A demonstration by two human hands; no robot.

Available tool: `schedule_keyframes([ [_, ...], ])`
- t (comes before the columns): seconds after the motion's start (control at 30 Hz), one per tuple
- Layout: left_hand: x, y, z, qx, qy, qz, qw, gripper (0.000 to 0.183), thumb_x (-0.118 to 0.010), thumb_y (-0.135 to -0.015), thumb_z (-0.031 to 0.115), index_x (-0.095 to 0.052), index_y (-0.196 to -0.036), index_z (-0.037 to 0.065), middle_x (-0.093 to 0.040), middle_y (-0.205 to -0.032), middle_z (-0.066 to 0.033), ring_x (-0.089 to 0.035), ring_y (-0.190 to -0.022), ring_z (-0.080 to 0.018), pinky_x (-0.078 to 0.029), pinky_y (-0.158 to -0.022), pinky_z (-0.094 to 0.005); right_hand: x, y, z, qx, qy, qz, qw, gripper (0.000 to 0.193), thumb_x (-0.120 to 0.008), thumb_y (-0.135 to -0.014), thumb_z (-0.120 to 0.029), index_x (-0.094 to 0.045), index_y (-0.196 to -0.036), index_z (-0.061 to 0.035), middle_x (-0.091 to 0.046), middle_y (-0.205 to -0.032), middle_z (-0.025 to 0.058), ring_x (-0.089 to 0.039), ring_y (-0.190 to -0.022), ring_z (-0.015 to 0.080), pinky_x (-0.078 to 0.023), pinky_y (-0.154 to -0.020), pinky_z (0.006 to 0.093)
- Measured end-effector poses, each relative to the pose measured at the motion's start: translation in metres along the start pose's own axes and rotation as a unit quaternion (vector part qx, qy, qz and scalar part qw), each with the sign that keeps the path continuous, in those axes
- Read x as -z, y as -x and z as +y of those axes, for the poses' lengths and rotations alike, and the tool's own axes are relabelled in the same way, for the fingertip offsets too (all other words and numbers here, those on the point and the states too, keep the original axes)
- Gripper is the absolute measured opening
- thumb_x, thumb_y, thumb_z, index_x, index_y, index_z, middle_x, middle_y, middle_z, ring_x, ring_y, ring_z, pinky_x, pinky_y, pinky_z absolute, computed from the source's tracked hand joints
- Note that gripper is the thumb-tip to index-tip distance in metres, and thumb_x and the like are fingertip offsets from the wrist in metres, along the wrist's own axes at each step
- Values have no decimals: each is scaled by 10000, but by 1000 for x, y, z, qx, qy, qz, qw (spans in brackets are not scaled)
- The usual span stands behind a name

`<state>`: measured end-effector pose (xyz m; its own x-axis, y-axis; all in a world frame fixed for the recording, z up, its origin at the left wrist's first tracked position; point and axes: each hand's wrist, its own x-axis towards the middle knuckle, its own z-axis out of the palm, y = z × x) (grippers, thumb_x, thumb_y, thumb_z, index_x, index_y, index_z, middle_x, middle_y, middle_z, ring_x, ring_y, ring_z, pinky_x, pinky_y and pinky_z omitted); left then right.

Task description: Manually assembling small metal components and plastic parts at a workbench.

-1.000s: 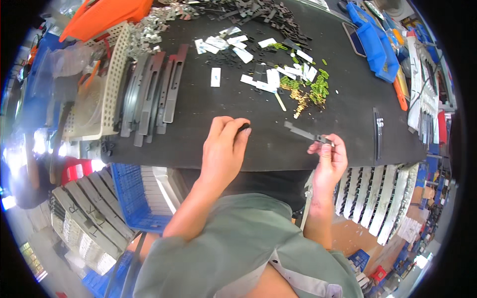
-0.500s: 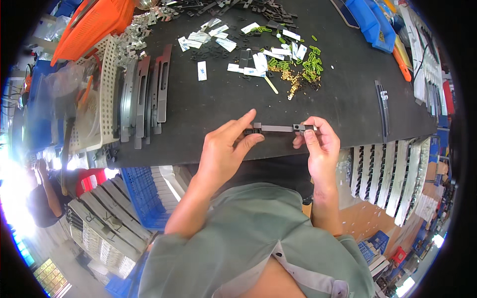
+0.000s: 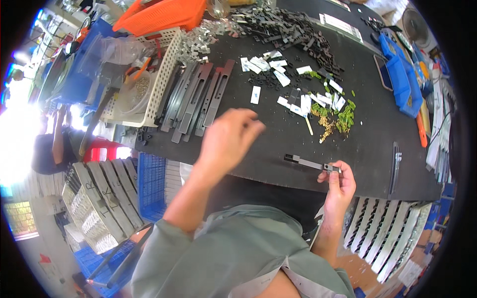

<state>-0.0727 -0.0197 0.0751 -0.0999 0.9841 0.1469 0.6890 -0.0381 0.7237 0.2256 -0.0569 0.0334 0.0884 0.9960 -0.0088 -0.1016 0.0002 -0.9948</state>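
My right hand (image 3: 339, 185) pinches the right end of a narrow dark metal strip (image 3: 305, 162). The strip reaches left, level, just above the front edge of the black table mat (image 3: 258, 159). My left hand (image 3: 227, 140) is blurred in the air over the mat, left of the strip and apart from it. Its fingers are loosely bent, with nothing visible in them. Beyond it lie several long grey metal brackets (image 3: 196, 97), side by side.
White labels (image 3: 263, 64), green clips (image 3: 344, 117), brass bits (image 3: 325, 124) and black parts (image 3: 293, 30) litter the mat. A white perforated basket (image 3: 160, 82), an orange basket (image 3: 164, 15), blue bins (image 3: 402, 74), a blue crate (image 3: 151, 184), another strip (image 3: 395, 166). A person (image 3: 49, 149) at left.
My left hand has let go of the strip's left end and swung up and left. My right hand keeps the strip, now lower and further right in view.
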Motion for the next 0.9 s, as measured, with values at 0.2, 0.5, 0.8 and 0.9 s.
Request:
schedule_keyframes([
  [0.2, 14, -78, -63, 107, -296, 5, 949, 294, -685, -937, 311, -713, -1023, 31, -734, -913, -158, -708, -855, -351, -542, -782, -460, 12, -5, -2, 23, 5, -4, 1000, 139, -597, -1020, -56, -599, -1140, 14, -672, -912, 84, -663, -759, 154, -572, -697, 310],
  [0.5, 70, -55, -4, 173, 175, -56, 968, 321, -596, -1017, 306, -675, -1113, 10, -645, -677, -55, -613, -583, -120, -472, -548, -303, 32, 4, -7, 57, -15, 68, 996, 156, -594, -1026, -77, -598, -1150, 18, -663, -999, 103, -665, -784, 166, -578, -687, 314],
  [0.8, 22, -5, -5, 123, 514, -67, 846, 194, -650, -1001, 210, -563, -1002, 36, -691, -925, -112, -664, -758, -176, -564, -742, -326, 53, -12, -5, 57, -27, 101, 993, 231, -625, -1027, -144, -585, -1186, 18, -670, -992, 100, -667, -798, 170, -568, -687, 324],
  [0.9, 13, 13, -9, 54, 405, -38, 912, 172, -704, -940, 55, -539, -985, 34, -689, -969, -86, -652, -866, -137, -535, -782, -289, 55, -19, -8, 98, -24, 134, 986, 233, -627, -1024, -131, -589, -1199, 18, -683, -990, 106, -678, -816, 174, -573, -698, 326],
])
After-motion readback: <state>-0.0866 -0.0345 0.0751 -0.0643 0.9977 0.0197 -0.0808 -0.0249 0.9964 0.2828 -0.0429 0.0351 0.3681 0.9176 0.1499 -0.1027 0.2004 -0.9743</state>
